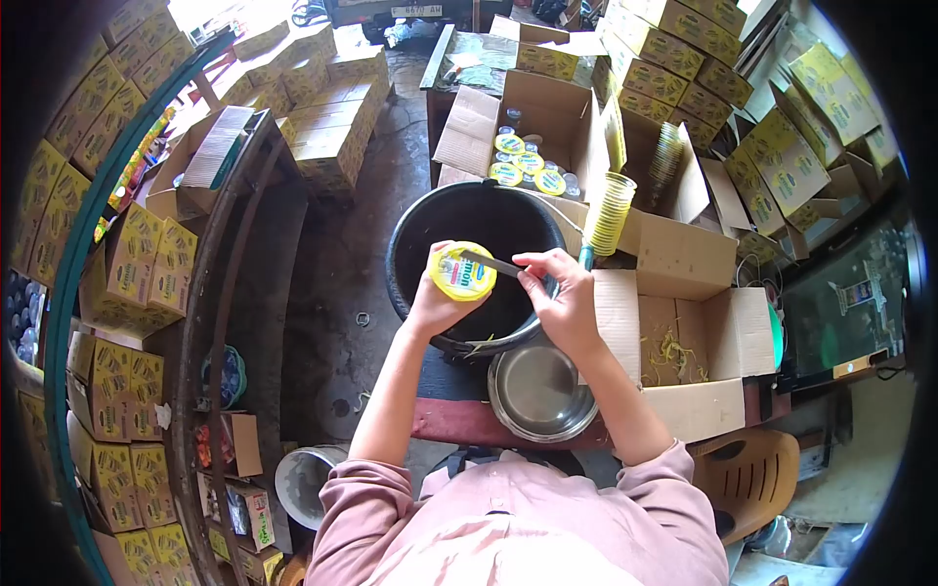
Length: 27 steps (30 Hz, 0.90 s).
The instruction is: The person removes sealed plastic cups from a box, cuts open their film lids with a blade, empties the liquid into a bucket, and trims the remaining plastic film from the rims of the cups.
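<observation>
My left hand [435, 305] is closed around a cup [463, 272] with a yellow-rimmed printed lid turned up toward me. In my right hand [559, 293], fingers pinch a thin, dark knife [496, 262]. Its far end lies against the upper edge of the lid. Both hands are over a large black tub [401, 264] with a dark interior. Just right of the tub's front stands a round steel pot [543, 393], below my right wrist. The cup's body is mostly hidden by the lid and my left fingers.
An open carton [578, 107] behind the tub holds several yellow-lidded cups [528, 162]. A yellow ridged coil or stack [612, 215] stands right of the tub. Another open box [674, 313] contains yellow scraps. A shelf [239, 186] and stacked cartons [112, 391] line the left.
</observation>
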{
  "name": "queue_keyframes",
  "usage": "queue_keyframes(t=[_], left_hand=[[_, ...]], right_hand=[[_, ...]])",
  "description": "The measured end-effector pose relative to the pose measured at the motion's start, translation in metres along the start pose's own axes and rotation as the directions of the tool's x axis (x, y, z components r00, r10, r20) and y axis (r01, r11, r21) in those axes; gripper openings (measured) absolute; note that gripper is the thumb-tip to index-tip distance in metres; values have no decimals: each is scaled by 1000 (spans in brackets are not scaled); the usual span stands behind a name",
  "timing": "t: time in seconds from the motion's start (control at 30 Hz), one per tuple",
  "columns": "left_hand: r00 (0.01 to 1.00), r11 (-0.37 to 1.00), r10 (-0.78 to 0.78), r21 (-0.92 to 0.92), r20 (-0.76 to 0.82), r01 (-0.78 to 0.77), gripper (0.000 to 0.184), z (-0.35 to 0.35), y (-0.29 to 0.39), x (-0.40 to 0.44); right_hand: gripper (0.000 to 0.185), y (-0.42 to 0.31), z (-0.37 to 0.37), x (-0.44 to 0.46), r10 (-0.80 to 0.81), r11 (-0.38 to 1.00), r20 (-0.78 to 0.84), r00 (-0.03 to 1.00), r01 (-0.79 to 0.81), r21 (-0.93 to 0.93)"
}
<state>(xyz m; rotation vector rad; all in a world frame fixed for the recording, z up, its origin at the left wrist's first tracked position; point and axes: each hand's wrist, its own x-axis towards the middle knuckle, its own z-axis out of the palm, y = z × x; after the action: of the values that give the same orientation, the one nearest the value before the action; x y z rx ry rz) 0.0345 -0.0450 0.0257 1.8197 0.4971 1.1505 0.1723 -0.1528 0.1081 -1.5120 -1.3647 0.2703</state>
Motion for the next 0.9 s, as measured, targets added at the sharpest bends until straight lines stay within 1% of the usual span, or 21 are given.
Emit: queue_keyframes(t=[0.03, 0.1, 0.13, 0.23, 0.27, 0.3, 0.37, 0.4, 0.5, 0.53, 0.6, 0.7, 0.73, 0.83, 0.9], left_hand=[[1000, 999, -27, -46, 6, 28, 53, -1, -4, 0], [996, 987, -85, -134, 25, 87, 52, -3, -12, -1], [992, 971, -121, -205, 27, 124, 49, -4, -10, -3], [978, 949, -186, -243, 90, 203, 49, -7, -23, -7], [989, 984, -127, -114, 79, 135, 50, -7, -28, -7], [995, 990, -101, -101, 23, 103, 50, -7, -21, -5], [995, 997, -46, -70, -90, 40, 51, -6, -1, -1], [996, 999, -21, -49, -85, 17, 55, -6, -2, 1], [988, 992, -105, 61, -112, 112, 60, -6, 5, -3], [991, 992, -71, 98, -116, 82, 64, -6, 1, -3], [989, 989, -92, 104, -115, 104, 65, -7, 0, -5], [989, 989, -87, 105, -121, 99, 66, -6, -6, -5], [989, 990, -79, 106, -125, 92, 67, -6, -7, -5], [987, 993, -100, 55, -127, 108, 67, -4, -6, -5], [987, 992, -104, 60, -122, 112, 67, -3, -9, -4]], right_hand=[[20, 5, 4, -1, -66, 992, 13, 998, 67, -106], [21, -1, 5, -3, -102, 975, 75, 992, 114, -190], [21, -2, 6, -4, -98, 964, 102, 990, 120, -237], [20, -3, 8, -7, -91, 913, 162, 983, 147, -381], [18, -3, 8, -7, -99, 886, 173, 980, 166, -433], [17, -3, 8, -6, -107, 855, 185, 977, 185, -484], [14, -4, 8, -3, -85, 857, 186, 979, 167, -487], [13, -4, 9, -1, -76, 858, 188, 979, 161, -488], [11, -8, 11, 3, -22, 862, 239, 971, 139, -487], [12, -9, 13, 4, -59, 863, 222, 973, 161, -479], [14, -11, 17, 3, -129, 862, 186, 974, 203, -465], [21, -15, 20, 0, -187, 849, 194, 963, 258, -462], [27, -17, 19, 0, -194, 831, 216, 957, 278, -482], [31, -17, 18, -1, -227, 817, 258, 939, 328, -474], [31, -18, 20, 0, -217, 816, 265, 940, 323, -479]])
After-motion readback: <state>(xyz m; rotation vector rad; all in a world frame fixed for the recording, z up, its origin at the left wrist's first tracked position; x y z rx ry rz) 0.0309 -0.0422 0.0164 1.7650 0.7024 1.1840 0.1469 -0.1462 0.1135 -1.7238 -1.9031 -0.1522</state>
